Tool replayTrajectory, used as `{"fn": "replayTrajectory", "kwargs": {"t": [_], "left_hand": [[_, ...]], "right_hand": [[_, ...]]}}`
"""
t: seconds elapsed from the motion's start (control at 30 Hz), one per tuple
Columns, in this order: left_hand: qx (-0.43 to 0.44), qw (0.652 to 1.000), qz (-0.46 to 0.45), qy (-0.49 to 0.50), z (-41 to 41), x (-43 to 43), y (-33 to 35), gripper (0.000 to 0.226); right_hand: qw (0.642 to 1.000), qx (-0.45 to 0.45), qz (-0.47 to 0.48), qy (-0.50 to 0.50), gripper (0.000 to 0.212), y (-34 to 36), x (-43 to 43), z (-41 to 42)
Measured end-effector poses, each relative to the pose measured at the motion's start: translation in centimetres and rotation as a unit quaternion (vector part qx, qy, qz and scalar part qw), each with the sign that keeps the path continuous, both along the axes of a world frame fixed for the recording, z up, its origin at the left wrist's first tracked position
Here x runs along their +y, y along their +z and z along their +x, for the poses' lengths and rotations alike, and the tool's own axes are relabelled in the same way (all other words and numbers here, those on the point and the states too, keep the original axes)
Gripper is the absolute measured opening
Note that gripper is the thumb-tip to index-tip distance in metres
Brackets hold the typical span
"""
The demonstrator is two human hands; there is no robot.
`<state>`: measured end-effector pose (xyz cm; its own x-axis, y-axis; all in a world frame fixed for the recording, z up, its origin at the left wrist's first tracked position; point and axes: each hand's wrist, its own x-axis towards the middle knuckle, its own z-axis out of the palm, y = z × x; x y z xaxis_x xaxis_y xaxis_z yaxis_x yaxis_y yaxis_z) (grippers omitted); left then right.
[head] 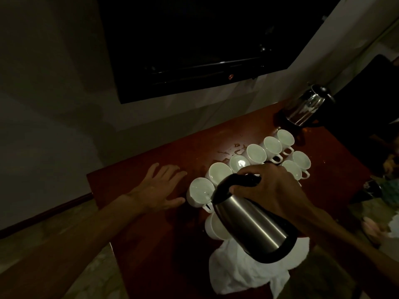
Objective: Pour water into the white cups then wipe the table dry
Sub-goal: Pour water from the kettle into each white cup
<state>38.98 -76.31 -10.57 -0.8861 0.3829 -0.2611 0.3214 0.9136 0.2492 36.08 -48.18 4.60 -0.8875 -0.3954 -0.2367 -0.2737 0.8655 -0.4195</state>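
With the right grip (pixel 272 186) clasping the kettle (pixel 250 227) and the left grip (pixel 159 186) flat on the worktop (pixel 151 234), I'd tilt gently over the end cup (pixel 198 188).

A dark television (pixel 194 39) is seen mounted on a pale wall (pixel 54 83), a steel flask (pixel 306 108) is caught gleaming to its lower right, and a dark skirting board (pixel 43 214) is dimly lit.

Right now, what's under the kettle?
A white cloth lies on the table below the kettle, and a cup peeks out beside it. The kettle covers most of that cup, so its contents cannot be seen.
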Motion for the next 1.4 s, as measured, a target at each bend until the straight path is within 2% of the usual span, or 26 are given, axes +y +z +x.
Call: {"fn": "replayTrajectory", "kwargs": {"t": [0.33,0.5,0.6,0.63,0.73,0.87,1.03,1.27,1.4], "left_hand": [[-0.012,1.0,-0.013,0.0,0.0,0.3,0.8,0.084],[-0.001,1.0,-0.009,0.0,0.2,0.4,1.4,0.085],[0.012,1.0,-0.01,0.001,0.4,0.4,1.7,0.085],[0.015,1.0,-0.012,0.001,0.5,0.4,1.9,0.085],[0.022,1.0,-0.021,0.005,0.4,0.6,2.4,0.085],[0.038,0.999,-0.024,0.002,0.9,1.2,3.4,0.086],[0.05,0.998,-0.033,-0.011,1.6,2.7,5.1,0.085],[0.089,0.995,0.01,-0.039,3.1,5.5,5.6,0.083],[0.089,0.994,0.015,-0.054,3.7,7.0,5.2,0.089]], "right_hand": [[0.997,0.046,-0.062,0.013,0.022,0.8,0.9,0.7],[0.995,0.062,-0.082,-0.004,0.035,0.9,1.9,1.6],[0.991,0.087,-0.104,-0.019,0.054,1.0,2.9,2.7],[0.989,0.085,-0.114,-0.031,0.055,1.0,3.3,3.0],[0.983,0.095,-0.145,-0.067,0.038,1.2,4.3,4.2],[0.973,0.116,-0.168,-0.108,0.033,1.6,5.7,6.1],[0.964,0.095,-0.204,-0.143,0.036,1.8,7.5,8.6],[0.969,0.068,-0.173,-0.165,0.046,1.4,9.8,11.9],[0.966,0.078,-0.162,-0.184,0.044,0.3,10.7,13.2]]}}
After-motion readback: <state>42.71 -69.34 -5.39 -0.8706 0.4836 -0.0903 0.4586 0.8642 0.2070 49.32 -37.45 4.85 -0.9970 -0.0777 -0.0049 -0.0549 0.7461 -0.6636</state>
